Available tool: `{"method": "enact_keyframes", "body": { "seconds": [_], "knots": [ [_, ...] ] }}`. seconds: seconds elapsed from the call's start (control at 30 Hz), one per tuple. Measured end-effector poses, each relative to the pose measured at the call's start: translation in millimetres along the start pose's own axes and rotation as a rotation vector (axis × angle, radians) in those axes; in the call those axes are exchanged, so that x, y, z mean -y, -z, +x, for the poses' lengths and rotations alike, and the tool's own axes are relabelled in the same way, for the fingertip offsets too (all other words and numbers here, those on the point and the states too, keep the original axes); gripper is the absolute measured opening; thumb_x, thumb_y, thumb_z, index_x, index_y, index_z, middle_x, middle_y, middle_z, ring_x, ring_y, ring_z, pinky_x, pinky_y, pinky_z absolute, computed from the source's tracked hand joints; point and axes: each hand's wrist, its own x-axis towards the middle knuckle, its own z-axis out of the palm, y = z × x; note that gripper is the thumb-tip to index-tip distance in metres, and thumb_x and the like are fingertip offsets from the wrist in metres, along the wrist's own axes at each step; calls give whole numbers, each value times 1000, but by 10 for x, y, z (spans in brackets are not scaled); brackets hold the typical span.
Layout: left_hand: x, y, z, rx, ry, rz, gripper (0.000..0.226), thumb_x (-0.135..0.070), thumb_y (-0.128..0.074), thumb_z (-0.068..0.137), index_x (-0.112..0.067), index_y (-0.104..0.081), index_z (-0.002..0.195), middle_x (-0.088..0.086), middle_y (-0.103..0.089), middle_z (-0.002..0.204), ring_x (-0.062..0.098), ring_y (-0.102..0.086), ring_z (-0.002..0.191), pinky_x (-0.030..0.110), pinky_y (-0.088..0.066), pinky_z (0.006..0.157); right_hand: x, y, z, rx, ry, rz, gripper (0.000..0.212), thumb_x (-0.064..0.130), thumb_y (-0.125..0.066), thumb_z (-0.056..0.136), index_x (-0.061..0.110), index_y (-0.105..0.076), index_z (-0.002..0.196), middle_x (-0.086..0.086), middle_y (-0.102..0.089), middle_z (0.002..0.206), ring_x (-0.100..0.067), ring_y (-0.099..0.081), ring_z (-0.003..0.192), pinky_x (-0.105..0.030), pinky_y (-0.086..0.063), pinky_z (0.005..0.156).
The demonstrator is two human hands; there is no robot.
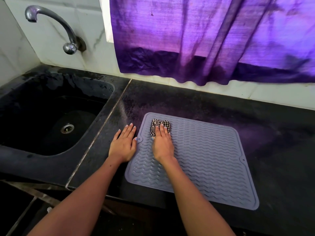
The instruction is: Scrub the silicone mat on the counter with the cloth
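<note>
Basically early: right hand (162, 143), fingers flat, presses the cloth (160, 125) onto the silicone mat's (204, 159) far-left corner, left hand (123, 143) spread flat bracing just beside its edge, most ribs beyond the fingertips apparently unscrubbed.

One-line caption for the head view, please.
Right hand presses checked cloth onto grey silicone mat; left hand rests flat beside it.

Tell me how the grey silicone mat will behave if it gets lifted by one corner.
The mat looks thin and lies fully flat on the counter, so it would probably droop rather than stay stiff. It likely weighs little. The left hand rests at its edge, perhaps because it can slide while the right hand presses the cloth.
</note>
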Motion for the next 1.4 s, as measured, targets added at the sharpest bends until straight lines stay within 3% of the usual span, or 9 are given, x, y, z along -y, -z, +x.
{"method": "enact_keyframes", "body": {
  "seconds": [0.17, 0.33, 0.57, 0.67, 0.73, 0.8, 1.1, 1.27, 1.4],
  "knots": [
    [4, 2, -9, -8, -3, -32, 81, -52, 4, 79, -17, -21, 147, -2, -13, 157, 10, -9, 144, 32, -2, 117, 118, 247, -42, -135, -107, 333, 46, 7, -38, 98, 8, -32, 144, -10, -31, 152, -26, -31, 140, -36, -22, 118],
    [10, -9, -4, -12, 1, -34, 81, -51, 5, 79, -17, -21, 147, -2, -14, 157, 10, -9, 144, 33, -2, 117, 220, -84, -418, -54, 168, -27, 58, 12, -33, 99, 6, -4, 149, -15, 0, 158, -25, 4, 147, -30, 12, 112],
    [-6, 8, -12, -4, 5, -30, 82, -51, 7, 78, -17, -20, 148, -2, -12, 157, 10, -8, 145, 33, -2, 117, 205, -71, -396, 18, 204, -161, 73, -1, -44, 90, 6, 0, 149, -13, 4, 158, -23, 6, 147, -32, 6, 118],
    [-12, 21, -11, 0, 4, -28, 84, -51, 8, 76, -17, -19, 148, -2, -11, 157, 10, -7, 145, 33, -1, 117, 150, -28, -378, -53, 164, 149, 57, 2, -42, 95, 11, -24, 147, -8, -23, 155, -18, -24, 142, -29, -15, 116],
    [-8, 28, -13, 6, 1, -32, 84, -52, 9, 76, -17, -19, 148, -3, -10, 157, 9, -6, 145, 33, -1, 117, 120, 90, -353, -136, -35, 538, 45, 6, -44, 96, 15, -42, 140, -8, -50, 139, -14, -51, 116, -27, -38, 101],
    [-7, 33, -14, 9, -3, -41, 85, -52, 9, 76, -17, -19, 148, -3, -10, 157, 9, -6, 145, 33, -1, 117, 67, 222, -345, -276, -189, 784, 39, 9, -44, 97, 13, -49, 135, -7, -58, 130, -17, -55, 114, -27, -41, 98],
    [5, 11, -4, -4, -4, -65, 85, -52, 5, 76, -15, -23, 147, -1, -15, 156, 11, -10, 144, 35, -3, 118, -30, -1, -549, -87, 60, -20, 54, 23, -33, 101, 10, -14, 149, -10, -4, 159, -20, 2, 147, -32, 3, 119],
    [6, 10, -7, 2, -7, -51, 85, -53, 6, 76, -15, -22, 147, -1, -14, 157, 11, -8, 145, 35, -3, 118, -72, 19, -529, -42, 61, -5, 55, 26, -32, 101, 11, -12, 150, -6, -3, 159, -17, 1, 147, -26, 7, 115],
    [9, 10, -10, -4, -8, -42, 86, -53, 6, 76, -15, -23, 147, -1, -15, 157, 11, -9, 145, 34, -3, 118, -120, 89, -517, -59, 51, 210, 49, 16, -40, 99, 17, -29, 146, -1, -21, 156, -14, -16, 145, -28, -10, 118]
  ]
}}
